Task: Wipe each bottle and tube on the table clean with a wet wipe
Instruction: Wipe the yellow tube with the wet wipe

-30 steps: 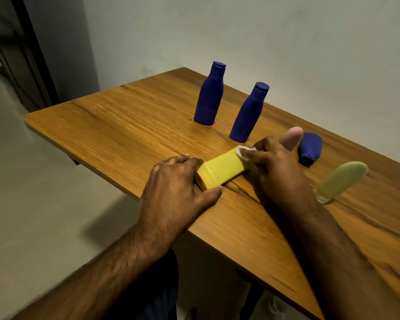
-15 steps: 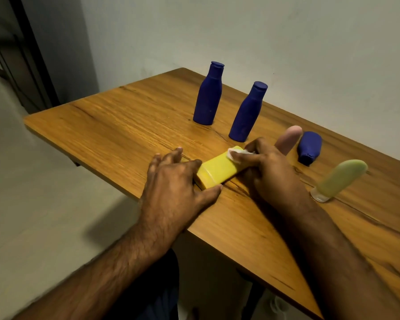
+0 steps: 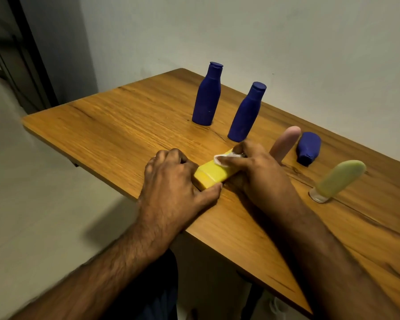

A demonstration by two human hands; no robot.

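Head camera looks down over a wooden tabletop (image 3: 116, 132) where a yellow bottle (image 3: 214, 173) lies on its side near the front edge, its long axis running from near-left to far-right. Left hand (image 3: 171, 183) curls over the nearer end, thumb along the front side, grip closed on the bottle to steady it. Right hand (image 3: 254, 169) rests over the farther end, its fingertips pinching a small white wet wipe (image 3: 224, 158) and pressing it onto the bottle's upper face. So the wipe sits at the far-right part of the bottle, and the uncovered yellow stretch runs from it back toward the left hand; a stroke along that axis looks like the likely next move. Behind stand two upright blue bottles (image 3: 207, 95) (image 3: 247, 112). To the right are a pink tube (image 3: 285, 140), a small blue bottle lying down (image 3: 308, 147), and a green tube standing on its cap (image 3: 340, 179), all apart from both hands, apparently still waiting
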